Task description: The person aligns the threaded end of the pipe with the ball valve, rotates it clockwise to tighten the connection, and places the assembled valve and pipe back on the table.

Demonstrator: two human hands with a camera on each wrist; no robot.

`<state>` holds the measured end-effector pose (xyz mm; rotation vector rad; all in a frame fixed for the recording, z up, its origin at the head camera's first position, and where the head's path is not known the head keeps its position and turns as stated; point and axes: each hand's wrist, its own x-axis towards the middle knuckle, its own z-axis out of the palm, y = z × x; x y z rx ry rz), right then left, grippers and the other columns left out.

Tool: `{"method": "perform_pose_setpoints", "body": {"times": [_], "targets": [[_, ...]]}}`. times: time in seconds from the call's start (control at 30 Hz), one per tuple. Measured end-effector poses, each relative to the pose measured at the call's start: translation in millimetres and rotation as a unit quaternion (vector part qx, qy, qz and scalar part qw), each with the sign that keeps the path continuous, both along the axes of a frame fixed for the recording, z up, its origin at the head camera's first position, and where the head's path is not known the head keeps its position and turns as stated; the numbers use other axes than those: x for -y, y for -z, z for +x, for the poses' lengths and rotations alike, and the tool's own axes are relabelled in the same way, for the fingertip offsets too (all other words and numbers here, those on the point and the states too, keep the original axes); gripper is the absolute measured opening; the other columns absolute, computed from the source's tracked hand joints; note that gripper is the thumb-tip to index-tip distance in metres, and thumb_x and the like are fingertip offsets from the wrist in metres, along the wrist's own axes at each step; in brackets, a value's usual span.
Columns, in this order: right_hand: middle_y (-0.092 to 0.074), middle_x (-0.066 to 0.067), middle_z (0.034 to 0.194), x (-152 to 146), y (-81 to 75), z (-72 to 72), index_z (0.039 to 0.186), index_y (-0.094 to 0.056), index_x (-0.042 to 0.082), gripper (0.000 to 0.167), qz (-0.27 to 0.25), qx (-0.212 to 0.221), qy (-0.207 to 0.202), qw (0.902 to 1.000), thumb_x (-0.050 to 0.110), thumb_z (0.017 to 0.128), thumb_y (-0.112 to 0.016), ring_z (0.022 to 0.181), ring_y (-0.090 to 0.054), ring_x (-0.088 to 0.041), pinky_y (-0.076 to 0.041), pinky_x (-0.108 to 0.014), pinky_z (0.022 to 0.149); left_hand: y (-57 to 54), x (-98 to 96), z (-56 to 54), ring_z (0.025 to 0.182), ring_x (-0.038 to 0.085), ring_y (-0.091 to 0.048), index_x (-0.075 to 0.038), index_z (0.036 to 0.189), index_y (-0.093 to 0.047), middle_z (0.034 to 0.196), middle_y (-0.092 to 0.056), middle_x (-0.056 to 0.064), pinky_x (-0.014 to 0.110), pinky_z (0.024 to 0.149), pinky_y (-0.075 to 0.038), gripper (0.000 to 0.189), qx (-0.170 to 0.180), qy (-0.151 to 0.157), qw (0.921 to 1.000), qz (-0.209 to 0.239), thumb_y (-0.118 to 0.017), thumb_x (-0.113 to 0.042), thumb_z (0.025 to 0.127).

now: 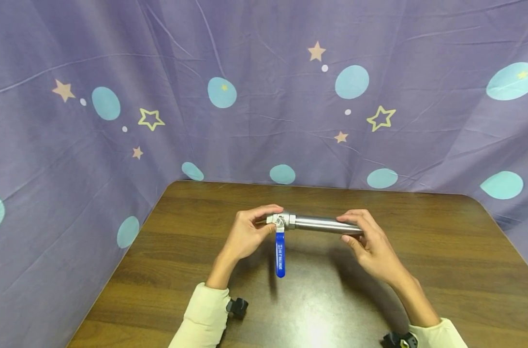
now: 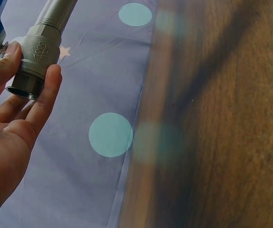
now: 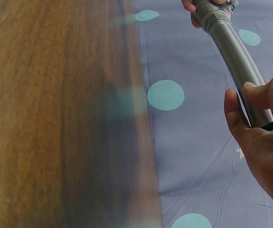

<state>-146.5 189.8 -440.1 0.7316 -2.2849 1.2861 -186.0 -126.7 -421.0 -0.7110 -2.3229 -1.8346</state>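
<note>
A steel ball valve (image 1: pixel 286 220) with a blue lever handle (image 1: pixel 280 255) is held above the table, joined to a shiny metal pipe (image 1: pixel 318 224) that runs to the right. My left hand (image 1: pixel 248 233) pinches the valve body at its left end between thumb and fingers. In the left wrist view the valve (image 2: pixel 40 50) shows raised lettering and an open round end near the fingertips. Around the pipe's far end, my right hand (image 1: pixel 374 246) grips with thumb and fingers. From the right wrist view, the pipe (image 3: pixel 236 59) slants up to the valve; its near end is partly hidden by that hand.
Beneath both hands lies a brown wooden table (image 1: pixel 194 290), with a bright glare near its front. A purple curtain (image 1: pixel 264 135) with stars and turquoise dots hangs behind and to the left. Black wrist straps (image 1: pixel 238 307) sit at the pale sleeves.
</note>
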Motion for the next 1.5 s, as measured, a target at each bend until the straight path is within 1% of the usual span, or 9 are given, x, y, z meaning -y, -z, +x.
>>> {"method": "perform_pose_setpoints", "body": {"times": [0.13, 0.37, 0.47, 0.63, 0.83, 0.97, 1.07, 1.37, 1.5], "targets": [[-0.066, -0.007, 0.126, -0.1, 0.6, -0.6, 0.13, -0.069, 0.007, 0.053, -0.003, -0.017, 0.0, 0.9998, -0.018, 0.083, -0.077, 0.095, -0.056, -0.002, -0.051, -0.015, 0.059, -0.2, -0.1, 0.5, 0.122, 0.034, -0.072, 0.003, 0.126, -0.075, 0.136, -0.073, 0.021, 0.03, 0.099, -0.065, 0.043, 0.004, 0.001, 1.0, 0.003, -0.073, 0.017, 0.085], [-0.068, -0.007, 0.124, -0.5, 1.8, -1.7, 0.128, -0.071, 0.006, 0.05, -0.005, -0.017, 0.003, 0.9998, -0.017, 0.084, -0.077, 0.1, -0.059, 0.001, -0.051, -0.01, 0.066, 0.5, 0.0, 0.4, 0.117, 0.024, -0.073, 0.001, 0.126, -0.076, 0.134, -0.075, 0.019, 0.029, 0.098, -0.065, 0.043, 0.004, -0.005, 1.0, 0.002, -0.073, 0.016, 0.086], [-0.07, -0.005, 0.123, -1.5, 2.7, -2.4, 0.128, -0.072, 0.005, 0.046, -0.004, -0.008, 0.005, 1.0, -0.015, 0.087, -0.076, 0.101, -0.06, 0.002, -0.052, -0.01, 0.066, 0.4, 0.1, 0.5, 0.117, 0.024, -0.073, 0.001, 0.125, -0.077, 0.134, -0.075, 0.018, 0.028, 0.098, -0.065, 0.042, 0.008, -0.007, 0.9999, 0.003, -0.073, 0.016, 0.086], [-0.072, -0.005, 0.12, -3.2, 3.9, -3.9, 0.131, -0.072, 0.006, 0.045, 0.002, -0.005, 0.004, 1.0, -0.014, 0.091, -0.073, 0.093, -0.061, 0.002, -0.052, -0.011, 0.065, 0.8, -0.2, 0.5, 0.117, 0.027, -0.074, 0.001, 0.125, -0.076, 0.134, -0.075, 0.019, 0.029, 0.098, -0.065, 0.043, 0.013, -0.006, 0.9999, 0.006, -0.073, 0.017, 0.085], [-0.071, -0.007, 0.122, -2.9, 4.7, -4.2, 0.135, -0.07, 0.006, 0.047, -0.001, 0.001, -0.005, 1.0, -0.014, 0.092, -0.07, 0.092, -0.066, 0.0, -0.059, -0.011, 0.072, 0.3, -0.3, 0.9, 0.116, 0.028, -0.074, 0.002, 0.126, -0.076, 0.135, -0.074, 0.02, 0.03, 0.097, -0.066, 0.045, 0.011, -0.006, 0.9999, 0.008, -0.074, 0.018, 0.084], [-0.068, -0.008, 0.128, -2.2, 5.0, -3.8, 0.137, -0.069, 0.006, 0.051, 0.008, 0.001, -0.005, 1.0, -0.014, 0.09, -0.074, 0.091, -0.062, 0.0, -0.056, -0.012, 0.065, 0.2, 0.2, 0.8, 0.117, 0.032, -0.074, 0.002, 0.125, -0.076, 0.135, -0.074, 0.021, 0.03, 0.097, -0.066, 0.045, 0.004, -0.004, 1.0, 0.007, -0.073, 0.018, 0.083], [-0.065, -0.008, 0.131, -1.8, 5.5, -3.3, 0.138, -0.068, 0.007, 0.055, 0.02, -0.002, -0.002, 0.9998, -0.013, 0.088, -0.077, 0.088, -0.056, -0.001, -0.05, -0.014, 0.059, -0.9, 0.4, 1.0, 0.115, 0.034, -0.074, 0.003, 0.125, -0.076, 0.134, -0.074, 0.021, 0.031, 0.096, -0.067, 0.045, -0.002, -0.003, 1.0, 0.007, -0.073, 0.019, 0.083], [-0.062, -0.01, 0.134, -1.2, 4.6, -2.1, 0.138, -0.067, 0.005, 0.06, 0.014, -0.003, -0.014, 0.9998, -0.018, 0.084, -0.078, 0.096, -0.061, -0.012, -0.053, -0.012, 0.063, -1.1, 1.3, -0.3, 0.112, 0.029, -0.075, 0.003, 0.126, -0.076, 0.133, -0.075, 0.021, 0.035, 0.097, -0.067, 0.044, -0.004, -0.005, 1.0, 0.003, -0.073, 0.018, 0.085], [-0.062, -0.009, 0.134, -0.4, 4.9, -2.4, 0.137, -0.068, 0.006, 0.06, 0.007, 0.0, -0.019, 0.9998, -0.02, 0.084, -0.077, 0.099, -0.063, -0.011, -0.055, -0.011, 0.065, -0.7, 1.4, -0.7, 0.108, 0.022, -0.074, 0.003, 0.125, -0.076, 0.132, -0.075, 0.021, 0.038, 0.097, -0.067, 0.044, -0.002, -0.005, 1.0, 0.003, -0.073, 0.018, 0.085]]}}
